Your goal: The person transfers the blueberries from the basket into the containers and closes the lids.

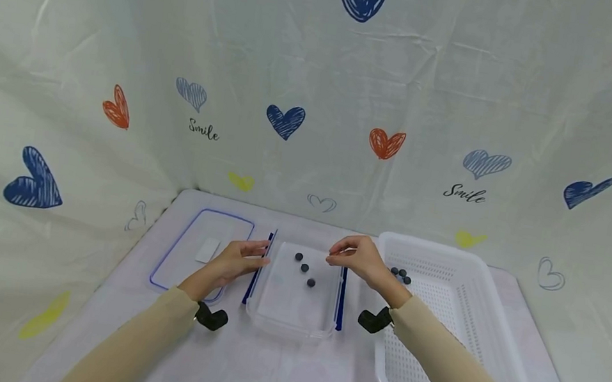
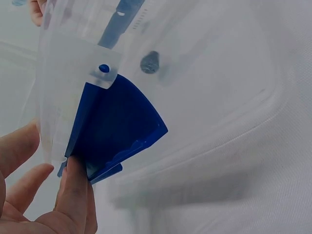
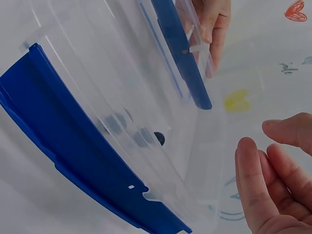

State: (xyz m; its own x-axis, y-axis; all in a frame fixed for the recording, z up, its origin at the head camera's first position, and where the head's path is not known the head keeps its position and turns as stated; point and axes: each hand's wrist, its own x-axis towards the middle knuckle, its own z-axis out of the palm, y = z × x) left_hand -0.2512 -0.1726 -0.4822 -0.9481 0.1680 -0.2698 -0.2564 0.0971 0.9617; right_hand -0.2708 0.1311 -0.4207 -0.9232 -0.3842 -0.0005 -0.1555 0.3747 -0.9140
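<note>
A clear plastic container (image 1: 289, 321) with blue side latches stands in the middle of the table. Three blueberries (image 1: 304, 268) lie inside it in a slanting row. My left hand (image 1: 235, 262) touches the container's left side, its fairly straight fingertips at the wall and the blue latch (image 2: 114, 126). Over the far right corner is my right hand (image 1: 357, 259). In the right wrist view its thumb and fingers (image 3: 251, 170) are apart, and nothing shows between them. Through the wall there, a dark blueberry (image 3: 159, 138) can be seen.
To the right stands a white perforated basket (image 1: 501, 336), partly behind my right forearm, with several blueberries (image 1: 401, 274) at its left side. A clear lid with a blue rim (image 1: 184, 236) lies left of the container, a white label (image 1: 208, 250) on it. A heart-printed curtain (image 1: 321, 161) hangs behind.
</note>
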